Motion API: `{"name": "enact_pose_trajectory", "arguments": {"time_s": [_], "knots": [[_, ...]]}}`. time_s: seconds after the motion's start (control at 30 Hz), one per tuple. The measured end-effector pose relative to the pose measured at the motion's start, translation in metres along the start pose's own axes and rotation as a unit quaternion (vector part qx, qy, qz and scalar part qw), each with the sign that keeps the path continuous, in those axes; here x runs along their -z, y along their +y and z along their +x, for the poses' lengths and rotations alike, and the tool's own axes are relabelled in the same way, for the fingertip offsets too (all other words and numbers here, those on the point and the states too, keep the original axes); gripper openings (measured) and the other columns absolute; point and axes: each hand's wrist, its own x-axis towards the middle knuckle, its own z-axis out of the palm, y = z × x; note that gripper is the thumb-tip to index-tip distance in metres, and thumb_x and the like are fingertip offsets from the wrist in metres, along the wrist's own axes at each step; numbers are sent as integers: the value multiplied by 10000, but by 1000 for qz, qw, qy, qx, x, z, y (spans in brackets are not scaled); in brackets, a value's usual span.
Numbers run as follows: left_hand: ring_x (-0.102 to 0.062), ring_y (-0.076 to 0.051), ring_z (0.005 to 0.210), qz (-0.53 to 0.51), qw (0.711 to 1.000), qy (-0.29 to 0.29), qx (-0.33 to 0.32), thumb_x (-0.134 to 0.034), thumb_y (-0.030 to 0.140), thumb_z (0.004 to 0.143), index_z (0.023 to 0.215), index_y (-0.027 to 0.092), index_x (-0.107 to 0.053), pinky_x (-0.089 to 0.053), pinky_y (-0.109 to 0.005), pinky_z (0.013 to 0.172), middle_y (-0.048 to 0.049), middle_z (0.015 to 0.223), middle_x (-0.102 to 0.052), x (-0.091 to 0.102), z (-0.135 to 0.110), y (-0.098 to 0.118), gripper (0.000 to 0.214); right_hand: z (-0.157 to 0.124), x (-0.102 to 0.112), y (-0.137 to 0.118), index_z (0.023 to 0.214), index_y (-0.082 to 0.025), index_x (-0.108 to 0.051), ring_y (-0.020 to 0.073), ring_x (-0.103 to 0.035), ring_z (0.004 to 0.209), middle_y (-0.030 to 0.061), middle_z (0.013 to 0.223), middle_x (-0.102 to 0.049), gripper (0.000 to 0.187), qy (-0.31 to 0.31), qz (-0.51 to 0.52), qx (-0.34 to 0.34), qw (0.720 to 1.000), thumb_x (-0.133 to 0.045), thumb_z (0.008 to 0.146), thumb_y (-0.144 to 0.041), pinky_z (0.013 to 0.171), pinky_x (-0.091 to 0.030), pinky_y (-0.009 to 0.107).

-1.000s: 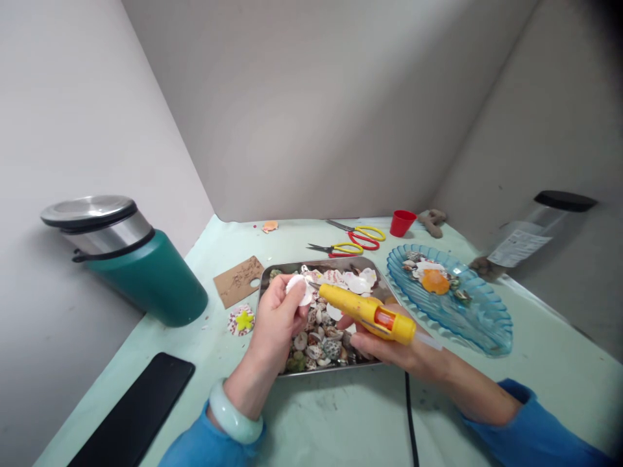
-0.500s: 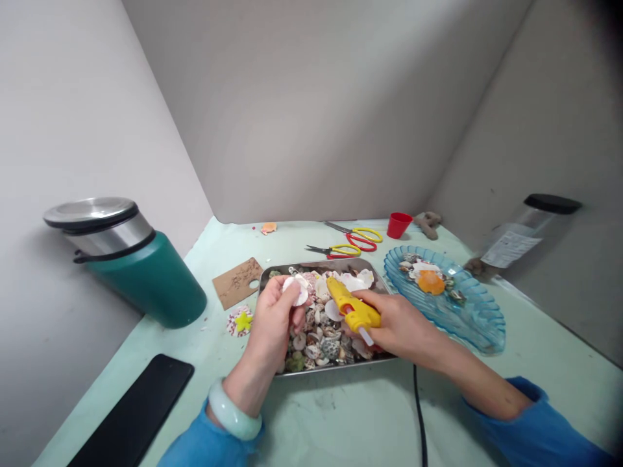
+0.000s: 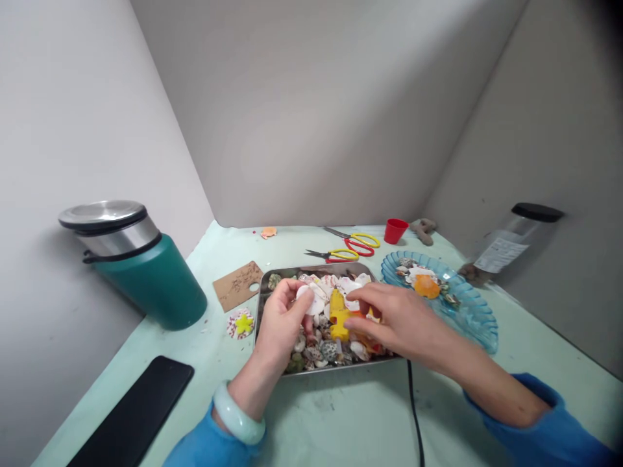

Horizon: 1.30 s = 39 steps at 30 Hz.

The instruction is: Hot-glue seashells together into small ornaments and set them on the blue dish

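Observation:
Between the thumb and fingers of my left hand (image 3: 282,318) is a white seashell (image 3: 310,301), held over the left part of a metal tray (image 3: 341,372) heaped with small shells (image 3: 328,351). A yellow glue gun (image 3: 339,316) rests on the shells, its nozzle pointing away from me and a clear glue stick poking out at its rear. Over the gun's right side hovers my right hand (image 3: 396,319), thumb and fingers apart. It partly hides the gun's handle; whether the thumb touches the gun I cannot tell.
A blue glass dish (image 3: 467,305) with shells stands right. Behind the tray lie two pairs of scissors (image 3: 341,255) and a red cup (image 3: 395,231). Left are a green bottle (image 3: 160,285), a phone (image 3: 136,415), a brown card (image 3: 237,285) and a starfish-topped shell (image 3: 240,323). A black cord (image 3: 413,408) runs frontward.
My right hand has let go of the glue gun, which now lies on the shells in the tray. My left hand, still holding the white shell, has shifted slightly right.

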Motion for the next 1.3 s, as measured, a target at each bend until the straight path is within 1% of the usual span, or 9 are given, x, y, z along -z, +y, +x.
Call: {"name": "enact_pose_trajectory", "arguments": {"time_s": [0.1,0.23,0.33,0.5,0.7,0.8,0.93,1.13,1.3], "knots": [[-455,-65,356,1,1000,-22,2,-681,393,753,828,202,-452,-421,-201,369,89,574,-521,-2,-1,0,307,5,-6,-13,919,-196,-665,148,-576,658,7,734,-651,261,34,110,15,993,-502,938,-398,629,-388,262],[-451,-65,363,12,999,-52,1,-637,365,798,830,207,-428,-420,-197,384,90,558,-525,-3,-2,-2,264,7,-23,-18,721,-188,-574,116,-504,527,-35,549,-541,291,68,206,-21,976,-463,956,-319,546,-361,236],[-452,-67,379,26,997,-72,6,-601,349,832,850,212,-411,-419,-192,409,92,534,-529,-3,-2,-3,235,6,-34,-13,729,-193,-551,100,-445,448,-65,474,-468,267,74,283,-29,956,-468,951,-317,486,-338,227],[-476,-78,400,40,994,-98,38,-581,363,850,883,217,-391,-402,-176,437,83,487,-547,-3,-3,-2,241,4,-41,-9,714,-195,-526,85,-401,407,-72,462,-449,266,71,351,-37,933,-468,945,-312,438,-308,221],[-514,-94,455,42,989,-120,81,-643,439,798,831,187,-495,-457,-205,480,43,517,-566,-2,-4,-3,295,3,-42,-8,666,-196,-494,79,-393,413,-68,472,-441,266,87,358,-29,929,-485,922,-269,447,-309,221],[-543,-109,528,33,993,-85,76,-633,501,794,835,165,-577,-490,-225,501,10,628,-592,-2,-3,-2,343,3,-42,-8,662,-189,-504,85,-413,459,-56,506,-459,252,104,339,-7,935,-488,909,-240,487,-327,225],[-573,-155,736,4,999,-38,39,-609,509,814,898,150,-650,-537,-244,542,-40,848,-608,-2,-3,1,371,2,-42,-9,627,-181,-499,95,-435,518,-33,556,-482,237,144,280,42,948,-496,864,-170,528,-336,231],[-529,-102,611,-9,998,-33,44,-665,437,798,814,155,-626,-507,-202,512,8,711,-572,0,-1,0,285,0,-42,-8,640,-176,-498,102,-458,545,-13,591,-511,212,147,249,78,954,-472,845,-127,543,-343,232],[-541,-114,578,-21,997,-43,68,-674,462,782,827,141,-638,-513,-219,491,-10,676,-598,-1,0,0,326,0,-42,-8,635,-176,-492,107,-462,550,-7,582,-513,218,160,226,109,955,-465,842,-114,551,-346,237]]}}
